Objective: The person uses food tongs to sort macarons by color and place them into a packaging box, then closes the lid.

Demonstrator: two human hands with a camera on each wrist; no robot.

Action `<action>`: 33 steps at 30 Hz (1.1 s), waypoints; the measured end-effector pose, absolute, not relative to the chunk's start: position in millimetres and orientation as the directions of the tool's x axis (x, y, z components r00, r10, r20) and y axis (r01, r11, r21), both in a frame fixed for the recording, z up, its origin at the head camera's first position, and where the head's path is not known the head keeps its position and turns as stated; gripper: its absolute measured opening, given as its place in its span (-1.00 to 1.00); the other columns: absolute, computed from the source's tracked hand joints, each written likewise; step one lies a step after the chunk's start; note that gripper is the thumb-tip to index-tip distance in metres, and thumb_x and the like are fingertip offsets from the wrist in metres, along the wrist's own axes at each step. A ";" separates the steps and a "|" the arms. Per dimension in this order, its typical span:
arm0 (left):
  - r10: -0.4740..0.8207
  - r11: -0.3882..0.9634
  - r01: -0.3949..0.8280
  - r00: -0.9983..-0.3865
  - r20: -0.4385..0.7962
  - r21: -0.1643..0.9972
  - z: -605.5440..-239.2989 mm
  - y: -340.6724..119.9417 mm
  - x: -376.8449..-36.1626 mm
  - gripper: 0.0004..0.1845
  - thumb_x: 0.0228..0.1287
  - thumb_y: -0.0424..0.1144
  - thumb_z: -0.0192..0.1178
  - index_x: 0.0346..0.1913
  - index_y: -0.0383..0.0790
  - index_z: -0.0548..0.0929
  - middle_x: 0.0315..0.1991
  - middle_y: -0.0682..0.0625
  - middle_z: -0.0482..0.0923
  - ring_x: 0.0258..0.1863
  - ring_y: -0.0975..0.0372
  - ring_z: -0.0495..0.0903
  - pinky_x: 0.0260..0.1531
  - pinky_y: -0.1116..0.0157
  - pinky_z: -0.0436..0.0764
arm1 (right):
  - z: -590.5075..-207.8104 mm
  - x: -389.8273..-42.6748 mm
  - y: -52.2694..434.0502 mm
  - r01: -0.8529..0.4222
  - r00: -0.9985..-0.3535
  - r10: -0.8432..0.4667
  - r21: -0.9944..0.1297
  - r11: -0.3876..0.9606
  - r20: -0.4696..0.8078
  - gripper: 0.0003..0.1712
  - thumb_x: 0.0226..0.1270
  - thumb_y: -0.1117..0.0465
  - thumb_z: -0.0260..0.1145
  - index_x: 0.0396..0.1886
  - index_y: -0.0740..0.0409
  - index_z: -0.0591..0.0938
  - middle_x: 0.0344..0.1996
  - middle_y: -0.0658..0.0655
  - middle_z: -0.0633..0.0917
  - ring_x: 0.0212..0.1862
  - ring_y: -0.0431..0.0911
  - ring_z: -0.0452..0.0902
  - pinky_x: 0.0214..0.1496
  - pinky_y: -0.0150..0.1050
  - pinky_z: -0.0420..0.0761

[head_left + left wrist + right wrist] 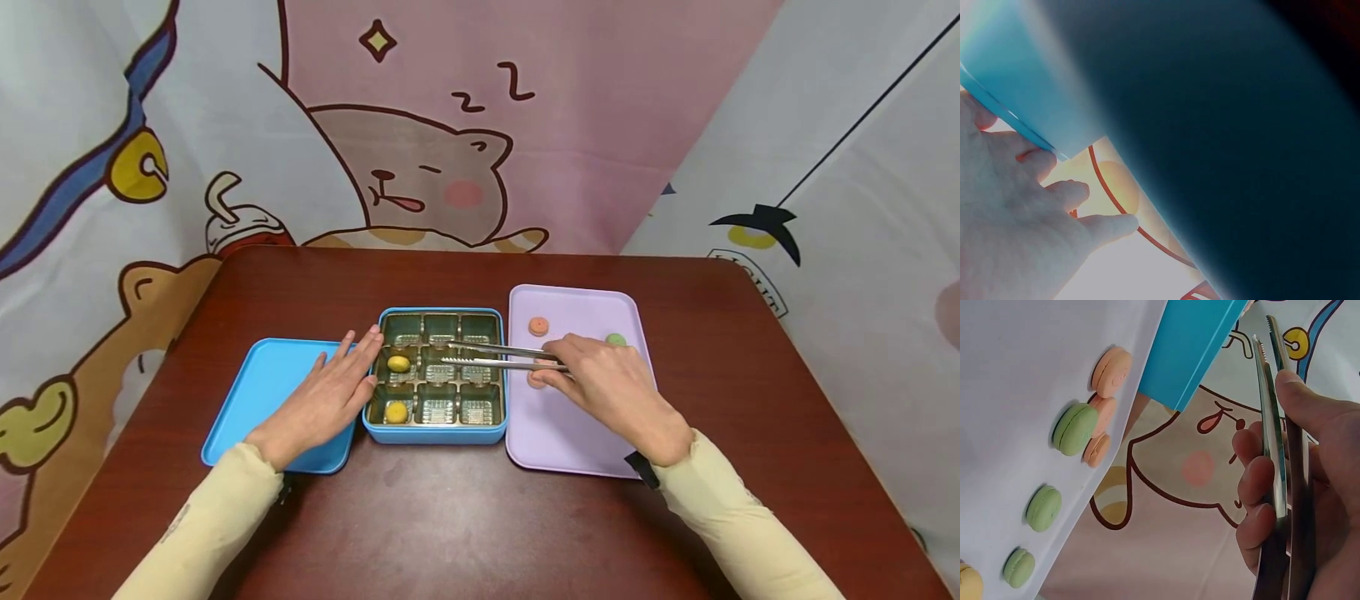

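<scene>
A blue box (435, 436) with a gold compartment insert stands mid-table. Two yellow macarons, one in the middle-left compartment (399, 363) and one in the front-left compartment (396, 412), lie inside it. My left hand (318, 407) rests against the box's left side with fingers extended. Metal tongs (517, 364) are gripped in my right hand (611, 387), their tips apart and bare over the middle compartments. Beneath that hand, a lilac tray (570, 442) carries orange macarons (1111, 372) and green macarons (1075, 429); the hand hides part of them in the head view.
A blue lid (262, 400) lies left of the box, partly under my left forearm. At the corner of the right wrist view, a yellow macaron (970, 582) also sits on the tray. Behind the brown table (450, 517) hangs a cartoon-printed cloth (600, 125).
</scene>
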State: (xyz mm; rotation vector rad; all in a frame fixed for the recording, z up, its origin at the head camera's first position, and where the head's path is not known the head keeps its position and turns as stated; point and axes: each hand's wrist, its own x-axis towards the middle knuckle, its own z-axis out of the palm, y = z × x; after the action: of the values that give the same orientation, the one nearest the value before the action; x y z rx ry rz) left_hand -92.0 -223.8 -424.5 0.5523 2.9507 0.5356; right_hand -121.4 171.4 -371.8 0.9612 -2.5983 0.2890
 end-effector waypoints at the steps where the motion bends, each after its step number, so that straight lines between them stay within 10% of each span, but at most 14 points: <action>1: 0.364 0.874 0.332 -0.931 -0.026 0.355 -424.4 -224.4 -91.6 -0.32 0.71 -0.05 -0.15 0.70 -0.13 -0.07 0.69 -0.02 -0.16 0.65 -0.14 -0.16 0.43 -0.40 -0.01 | -371.8 -121.5 171.4 -0.662 -0.703 -0.590 -0.063 0.746 0.397 -0.60 0.21 -0.25 0.49 -0.22 -0.07 0.73 -0.49 -0.18 0.66 -0.51 -0.24 0.51 -0.49 -0.19 0.36; 23: 0.374 0.867 0.351 -0.927 0.005 0.354 -425.4 -224.8 -91.2 -0.33 0.70 -0.07 -0.13 0.69 -0.15 -0.03 0.69 -0.01 -0.14 0.64 -0.14 -0.13 0.43 -0.40 0.01 | -367.3 -128.3 107.4 -0.704 -0.550 -0.678 0.166 0.690 0.488 -0.60 0.34 -0.09 0.50 -0.49 0.07 0.59 -0.59 -0.04 0.57 -0.55 -0.01 0.57 -0.73 -0.06 0.50; 33: 0.369 0.870 0.344 -0.929 -0.003 0.352 -425.5 -224.9 -91.6 -0.33 0.70 -0.06 -0.14 0.69 -0.13 -0.04 0.69 -0.01 -0.15 0.64 -0.13 -0.14 0.42 -0.40 0.01 | -366.4 -128.7 86.1 -0.681 -0.485 -0.714 0.294 0.671 0.506 -0.56 0.29 -0.08 0.53 -0.57 0.08 0.58 -0.66 -0.01 0.51 -0.65 -0.06 0.51 -0.43 -0.06 0.50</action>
State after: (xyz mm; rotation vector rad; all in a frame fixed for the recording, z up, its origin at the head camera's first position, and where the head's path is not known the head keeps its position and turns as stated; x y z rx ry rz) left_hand -91.6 -224.9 -425.5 0.5673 2.9703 0.5385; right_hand -128.7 86.1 -366.4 1.0713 -2.2789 -0.0709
